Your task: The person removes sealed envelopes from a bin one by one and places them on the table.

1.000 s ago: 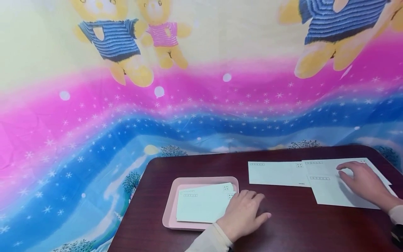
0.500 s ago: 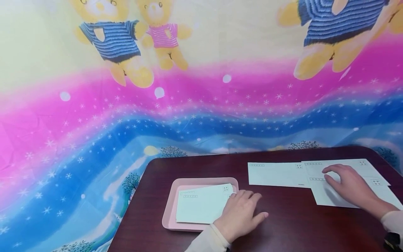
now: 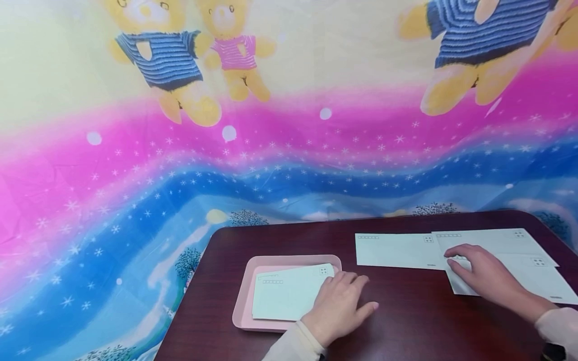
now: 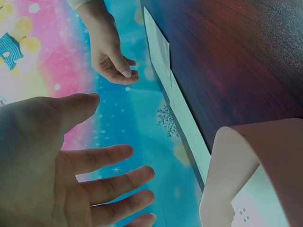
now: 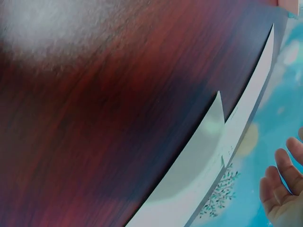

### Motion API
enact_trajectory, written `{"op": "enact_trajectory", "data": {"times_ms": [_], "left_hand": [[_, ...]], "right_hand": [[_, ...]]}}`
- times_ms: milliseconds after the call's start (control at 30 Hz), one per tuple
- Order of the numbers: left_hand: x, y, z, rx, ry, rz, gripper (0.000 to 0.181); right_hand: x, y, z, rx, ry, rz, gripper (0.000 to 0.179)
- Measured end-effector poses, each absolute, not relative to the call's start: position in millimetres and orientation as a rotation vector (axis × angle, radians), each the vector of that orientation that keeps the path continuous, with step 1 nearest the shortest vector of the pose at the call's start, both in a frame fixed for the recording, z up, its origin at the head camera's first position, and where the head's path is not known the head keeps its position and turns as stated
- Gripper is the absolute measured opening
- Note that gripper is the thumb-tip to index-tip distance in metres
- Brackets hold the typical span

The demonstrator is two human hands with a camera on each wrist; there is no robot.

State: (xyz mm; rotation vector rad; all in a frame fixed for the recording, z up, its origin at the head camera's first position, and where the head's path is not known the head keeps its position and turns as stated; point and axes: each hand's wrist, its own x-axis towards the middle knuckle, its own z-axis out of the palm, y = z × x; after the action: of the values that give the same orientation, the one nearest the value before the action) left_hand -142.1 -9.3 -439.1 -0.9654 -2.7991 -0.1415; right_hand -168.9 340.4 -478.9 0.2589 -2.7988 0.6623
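Right grip (image 3: 485,276) shifted leftward above envelopes (image 3: 524,272); left grip (image 3: 337,305) near tray (image 3: 244,297).

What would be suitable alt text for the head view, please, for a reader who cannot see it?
A person's left hand is over the right edge of a pink tray of white envelopes, and the right hand is over overlapping envelopes on a dark red-brown table. Behind it hangs a bright backdrop printed with teddy bears and snowflakes.

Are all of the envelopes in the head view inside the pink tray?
No, several white envelopes lie on the dark table outside the pink tray.
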Motion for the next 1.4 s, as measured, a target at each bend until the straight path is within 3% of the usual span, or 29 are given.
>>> {"op": "enact_trajectory", "data": {"times_ms": [1400], "left_hand": [[-149.1,-42.6,-445.9,-0.864,-2.862,-0.178,0.045]], "right_hand": [[-147.2,266.8,-473.4,0.459,-2.719,0.651,0.014]]}}
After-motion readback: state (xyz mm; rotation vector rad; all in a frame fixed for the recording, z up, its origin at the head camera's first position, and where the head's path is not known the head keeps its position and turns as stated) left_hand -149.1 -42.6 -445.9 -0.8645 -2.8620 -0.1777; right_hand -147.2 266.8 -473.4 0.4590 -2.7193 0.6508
